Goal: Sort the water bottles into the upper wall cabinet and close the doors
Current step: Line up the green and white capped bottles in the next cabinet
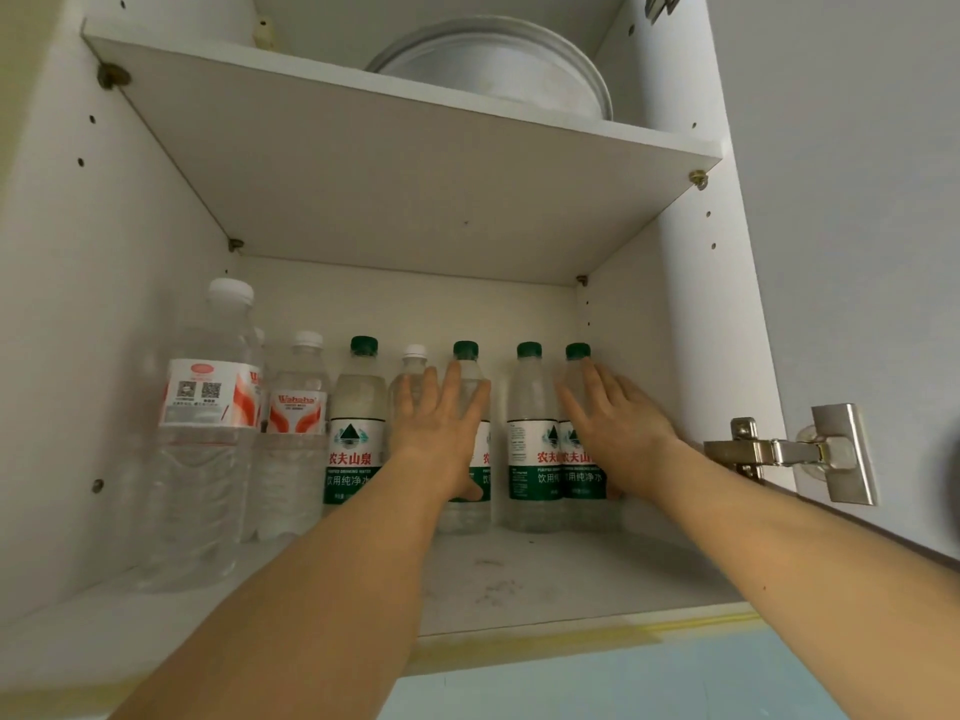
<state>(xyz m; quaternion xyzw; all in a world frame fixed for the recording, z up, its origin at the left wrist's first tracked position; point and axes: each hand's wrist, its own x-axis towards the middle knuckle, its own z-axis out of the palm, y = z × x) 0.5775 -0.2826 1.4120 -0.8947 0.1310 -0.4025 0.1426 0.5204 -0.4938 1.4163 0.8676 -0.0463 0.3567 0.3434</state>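
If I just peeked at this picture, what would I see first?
First you'd spot two bare arms reaching up into a white cabinet, the left hand and right hand laid flat with straight fingers against the bottles. Next comes the row of water bottles along the back of the lower shelf: green-capped bottles to the right, white-capped bottles to the left. On the shelf above lies a big round white dish.

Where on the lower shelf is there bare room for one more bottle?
The front of the lower shelf is bare, between the two forearms and ahead of the green-capped bottles. The back row is crowded wall to wall, and the large bottle fills the front left.
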